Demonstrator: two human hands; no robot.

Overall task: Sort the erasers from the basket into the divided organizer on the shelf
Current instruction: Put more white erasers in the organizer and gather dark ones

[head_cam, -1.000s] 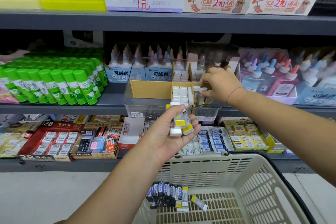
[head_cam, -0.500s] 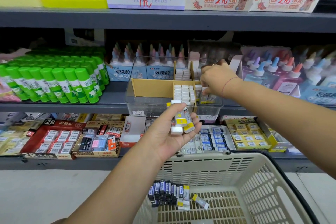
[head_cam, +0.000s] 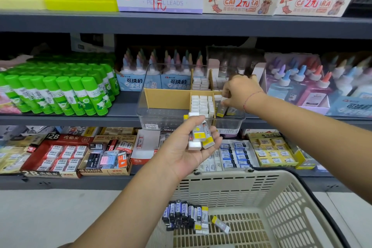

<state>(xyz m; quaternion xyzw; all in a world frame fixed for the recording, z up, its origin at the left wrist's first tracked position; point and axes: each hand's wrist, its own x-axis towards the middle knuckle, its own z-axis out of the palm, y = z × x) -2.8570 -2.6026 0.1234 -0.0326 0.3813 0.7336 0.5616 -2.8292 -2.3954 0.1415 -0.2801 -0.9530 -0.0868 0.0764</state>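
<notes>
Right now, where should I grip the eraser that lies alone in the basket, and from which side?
Pinch the lone eraser across its two long sides at the middle, coming from above. It lies flat and slanted on the basket floor, apart from the pile, so both sides are free.

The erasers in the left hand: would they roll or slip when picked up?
Probably no rolling: the erasers are flat-sided blocks. They look stiff, with straight edges where the left hand holds them. Their glossy wrapping might let them slide on each other, since several lie loosely stacked.

organizer (head_cam: 161,106) on shelf | basket (head_cam: 281,207) before, below | glue sticks (head_cam: 60,94) left
</notes>
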